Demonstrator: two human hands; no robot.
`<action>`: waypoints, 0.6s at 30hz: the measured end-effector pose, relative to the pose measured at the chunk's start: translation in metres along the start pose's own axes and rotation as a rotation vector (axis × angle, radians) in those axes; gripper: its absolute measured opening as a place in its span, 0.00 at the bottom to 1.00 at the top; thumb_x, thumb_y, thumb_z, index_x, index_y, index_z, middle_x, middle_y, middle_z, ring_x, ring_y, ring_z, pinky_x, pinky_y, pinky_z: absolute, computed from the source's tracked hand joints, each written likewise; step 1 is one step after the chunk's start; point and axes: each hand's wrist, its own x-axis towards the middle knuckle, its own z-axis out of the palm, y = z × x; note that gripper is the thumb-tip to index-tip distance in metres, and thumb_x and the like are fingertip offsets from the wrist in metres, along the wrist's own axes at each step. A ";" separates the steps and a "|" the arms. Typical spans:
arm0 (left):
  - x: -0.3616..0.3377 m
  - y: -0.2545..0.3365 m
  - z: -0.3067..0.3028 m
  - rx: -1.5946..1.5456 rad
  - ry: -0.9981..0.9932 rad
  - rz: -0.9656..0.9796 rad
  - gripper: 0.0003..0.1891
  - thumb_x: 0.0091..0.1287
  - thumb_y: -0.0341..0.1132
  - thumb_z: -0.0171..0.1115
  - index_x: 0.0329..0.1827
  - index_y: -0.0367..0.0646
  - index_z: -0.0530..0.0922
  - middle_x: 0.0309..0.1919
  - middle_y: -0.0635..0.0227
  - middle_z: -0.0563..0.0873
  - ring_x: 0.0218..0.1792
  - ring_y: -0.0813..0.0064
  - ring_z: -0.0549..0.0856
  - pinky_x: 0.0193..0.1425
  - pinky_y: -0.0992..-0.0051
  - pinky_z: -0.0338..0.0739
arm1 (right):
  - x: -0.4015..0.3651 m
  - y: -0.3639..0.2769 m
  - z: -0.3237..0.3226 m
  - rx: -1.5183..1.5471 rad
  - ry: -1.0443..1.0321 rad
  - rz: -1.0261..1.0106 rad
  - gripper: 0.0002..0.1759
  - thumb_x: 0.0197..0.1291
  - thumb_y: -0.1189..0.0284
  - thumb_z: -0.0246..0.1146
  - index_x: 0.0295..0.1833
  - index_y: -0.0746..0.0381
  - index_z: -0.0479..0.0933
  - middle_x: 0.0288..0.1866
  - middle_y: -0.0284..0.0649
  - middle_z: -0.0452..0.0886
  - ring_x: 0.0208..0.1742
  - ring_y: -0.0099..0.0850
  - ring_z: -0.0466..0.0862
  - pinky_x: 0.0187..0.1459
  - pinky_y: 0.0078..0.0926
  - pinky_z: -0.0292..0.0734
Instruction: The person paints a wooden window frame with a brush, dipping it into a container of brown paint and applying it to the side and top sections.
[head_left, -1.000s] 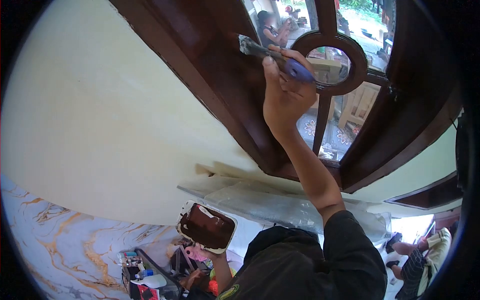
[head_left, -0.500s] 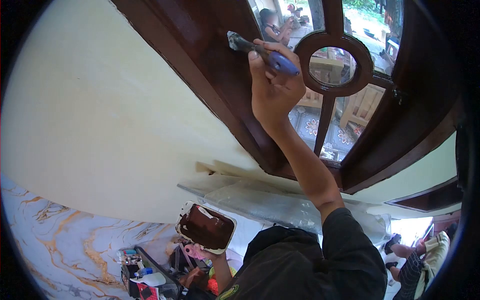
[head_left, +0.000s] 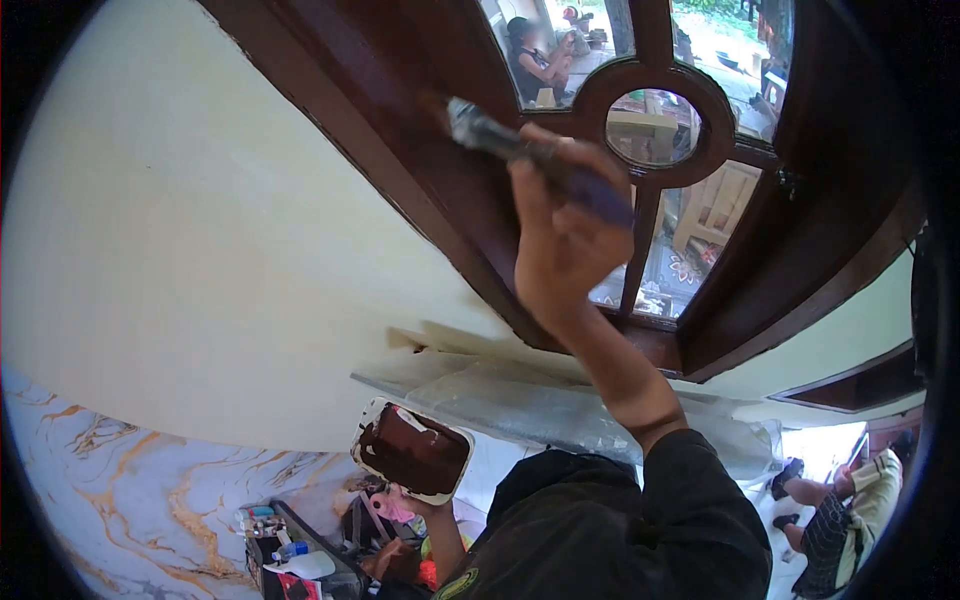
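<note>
My right hand (head_left: pixel 575 240), slightly blurred, is wrapped round the blue handle of a paintbrush (head_left: pixel 490 132). The brush points up and left, its pale, paint-smeared bristles close over the dark brown window frame (head_left: pixel 390 120). Lower down, my left hand (head_left: pixel 425 508) grips a white-rimmed paint tray (head_left: pixel 462 470) from below, its fingers mostly hidden under it. Dark brown paint (head_left: pixel 405 455) covers the inside of the tray, with a lighter patch near its upper edge.
Glass panes (head_left: pixel 655 130) fill the window, and a person (head_left: pixel 535 65) sits outside. Plastic sheeting (head_left: pixel 520 405) lies along the wall (head_left: pixel 230 230). A crate of bottles (head_left: pixel 300 560) stands at lower left. Another person (head_left: pixel 850 520) is at lower right.
My right hand and the brush have moved down and a little right in view. The left hand still holds the tray in nearly the same place.
</note>
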 end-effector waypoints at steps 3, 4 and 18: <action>-0.003 0.002 0.001 -0.015 -0.032 -0.013 0.36 0.62 0.53 0.54 0.73 0.48 0.66 0.69 0.56 0.71 0.66 0.50 0.74 0.67 0.47 0.72 | 0.013 0.022 -0.001 -0.091 0.042 0.088 0.14 0.59 0.86 0.67 0.49 0.67 0.74 0.51 0.48 0.81 0.51 0.37 0.86 0.51 0.27 0.84; -0.003 0.002 0.002 -0.021 0.003 -0.003 0.35 0.63 0.53 0.53 0.73 0.48 0.66 0.69 0.56 0.71 0.66 0.50 0.74 0.67 0.46 0.72 | 0.015 0.027 0.002 -0.031 0.082 0.124 0.14 0.59 0.84 0.67 0.50 0.67 0.75 0.48 0.44 0.83 0.44 0.25 0.83 0.46 0.19 0.80; -0.007 0.001 0.008 -0.028 -0.108 0.007 0.35 0.66 0.55 0.49 0.75 0.52 0.62 0.71 0.58 0.68 0.69 0.51 0.70 0.71 0.46 0.68 | -0.022 -0.018 0.010 0.158 0.050 0.147 0.11 0.57 0.84 0.68 0.46 0.70 0.78 0.44 0.48 0.86 0.46 0.32 0.87 0.48 0.27 0.81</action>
